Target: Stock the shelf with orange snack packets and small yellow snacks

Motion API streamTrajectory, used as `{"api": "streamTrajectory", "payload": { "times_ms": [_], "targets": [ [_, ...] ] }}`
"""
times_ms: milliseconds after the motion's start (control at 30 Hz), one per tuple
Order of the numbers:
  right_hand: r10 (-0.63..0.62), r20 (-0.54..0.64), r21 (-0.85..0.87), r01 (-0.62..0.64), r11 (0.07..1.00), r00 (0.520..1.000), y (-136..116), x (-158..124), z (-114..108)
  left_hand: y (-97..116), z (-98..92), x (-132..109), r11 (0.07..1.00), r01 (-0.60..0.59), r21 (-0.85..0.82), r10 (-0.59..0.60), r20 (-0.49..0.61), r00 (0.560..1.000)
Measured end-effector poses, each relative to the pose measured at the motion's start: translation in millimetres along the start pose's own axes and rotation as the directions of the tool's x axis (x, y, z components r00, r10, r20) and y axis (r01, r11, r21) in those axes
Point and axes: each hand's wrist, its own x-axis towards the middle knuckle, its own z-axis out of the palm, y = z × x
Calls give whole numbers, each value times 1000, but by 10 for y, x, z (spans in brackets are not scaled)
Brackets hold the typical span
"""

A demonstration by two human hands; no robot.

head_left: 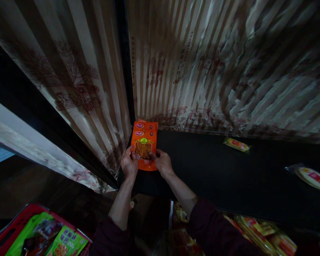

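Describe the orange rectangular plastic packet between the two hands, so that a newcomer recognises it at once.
At the left end of the long black shelf, below the striped wall covering, the left hand and right hand hold the orange packet by its lower sides. Unlike the small yellow packet and the whitish oval packet farther right, it is bright orange and shows brown sticks.

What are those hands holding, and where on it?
An orange snack packet, seemingly with another behind it. The left hand and right hand grip its lower side edges, thumbs on the front.
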Motion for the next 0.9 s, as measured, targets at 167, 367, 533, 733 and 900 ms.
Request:
{"api": "streamTrajectory", "payload": {
  "times_ms": [167, 367, 533, 733, 900],
  "targets": [
    [-7, -2, -127, 7, 992, 1000, -52, 8, -15, -10, -3, 0, 998, -24, 63, 21, 47, 999],
    [5, 11, -326, -1, 945, 1000, -94, -11, -51, 3, 36, -29, 988, -61, 141, 56, 39, 998],
    [24, -8, -381, -25, 924, 1000, -139, -22, -58, 21, 45, -45, 972, -91, 217, 79, 60, 995],
    [-6, -12, -381, 1, 925, 1000, -114, -3, -34, 75, 30, -100, 946, -126, 299, 105, 86, 991],
    [24, 22, -396, -13, 918, 999, -130, 15, -51, 86, 62, -131, 933, -172, 315, 144, 109, 984]
  ]
}}
